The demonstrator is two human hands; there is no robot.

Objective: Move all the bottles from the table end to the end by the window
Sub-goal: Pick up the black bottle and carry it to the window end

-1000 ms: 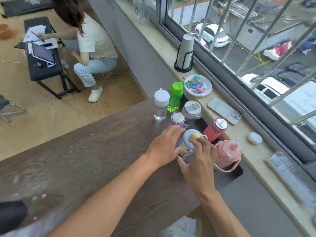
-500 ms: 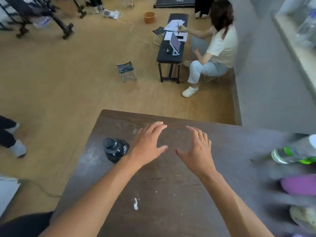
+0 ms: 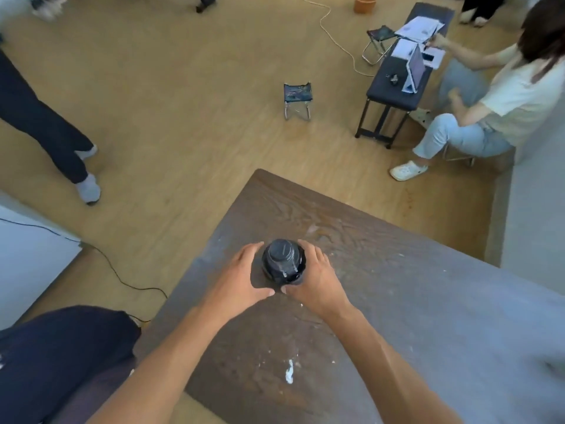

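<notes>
1 dark bottle (image 3: pixel 283 261) stands upright near the table's (image 3: pixel 428 301) far-left corner. Left hand (image 3: pixel 241 278) and right hand (image 3: pixel 315 278) cup its sides; firm grip uncertain. Risk: uneven squeeze tips it off the near edge.

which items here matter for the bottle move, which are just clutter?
Job: black bottle, left hand, right hand, brown table.
Clutter: folding stool, black bench with papers, floor cable, seated person.

Both hands cup upright black bottle (image 3: pixel 283 261) on brown table (image 3: pixel 397 301): left hand (image 3: pixel 241 278), right hand (image 3: pixel 318 278).
</notes>
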